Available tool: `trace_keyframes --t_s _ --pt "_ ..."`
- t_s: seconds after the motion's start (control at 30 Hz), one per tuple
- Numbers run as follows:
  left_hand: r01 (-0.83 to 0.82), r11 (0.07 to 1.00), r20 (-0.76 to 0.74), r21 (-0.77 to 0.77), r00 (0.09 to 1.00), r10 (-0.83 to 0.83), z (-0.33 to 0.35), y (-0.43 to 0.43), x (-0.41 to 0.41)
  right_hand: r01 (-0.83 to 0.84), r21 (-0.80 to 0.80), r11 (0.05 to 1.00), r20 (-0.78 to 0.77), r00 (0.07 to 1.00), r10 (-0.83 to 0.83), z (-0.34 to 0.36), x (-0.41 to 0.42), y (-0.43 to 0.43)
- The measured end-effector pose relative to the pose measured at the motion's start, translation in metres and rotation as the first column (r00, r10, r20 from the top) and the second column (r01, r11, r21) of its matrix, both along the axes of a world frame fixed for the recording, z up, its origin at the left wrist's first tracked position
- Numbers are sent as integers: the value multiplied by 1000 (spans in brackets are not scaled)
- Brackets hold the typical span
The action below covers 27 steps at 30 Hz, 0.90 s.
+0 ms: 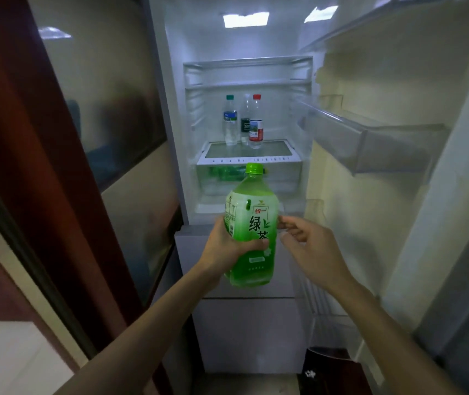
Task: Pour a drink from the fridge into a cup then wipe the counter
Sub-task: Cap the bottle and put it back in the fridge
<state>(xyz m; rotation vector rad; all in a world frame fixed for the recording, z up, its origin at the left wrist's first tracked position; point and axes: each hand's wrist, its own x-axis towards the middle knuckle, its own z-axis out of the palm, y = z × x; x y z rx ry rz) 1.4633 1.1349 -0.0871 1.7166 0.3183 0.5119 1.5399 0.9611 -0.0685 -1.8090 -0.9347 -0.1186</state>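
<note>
A big green tea bottle [252, 223] with a green cap is upright in front of the open fridge [244, 124]. My left hand [227, 246] grips it around the label, thumb across the front. Just right of the bottle, my right hand [310, 246] hovers with loosely curled fingers; its fingertips are at the bottle's side, and contact cannot be told. No cup or counter is in view.
Three small bottles [243, 121] stand on the fridge's glass shelf, above a drawer [247, 181] with green items. The open fridge door [384, 143] with its empty bins swings out on the right. A dark wood-framed glass panel [85, 138] is at my left.
</note>
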Motion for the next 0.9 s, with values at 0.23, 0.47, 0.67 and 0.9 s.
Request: trace_keyframes --t_s 0.23,0.47,0.67,0.9 --pt "-49 999 25 24 999 48 11 21 52 59 -30 998 -36 998 -60 15 28 22" --pt "-13 1000 57 23 998 12 17 72 114 169 -91 981 -53 983 -174 33 78 80" --pt "27 1000 60 10 998 -28 21 126 182 287 -94 953 -49 955 -293 48 127 142" --pt "114 991 60 -74 992 -110 32 157 240 416 -113 903 18 909 -416 59 178 187"
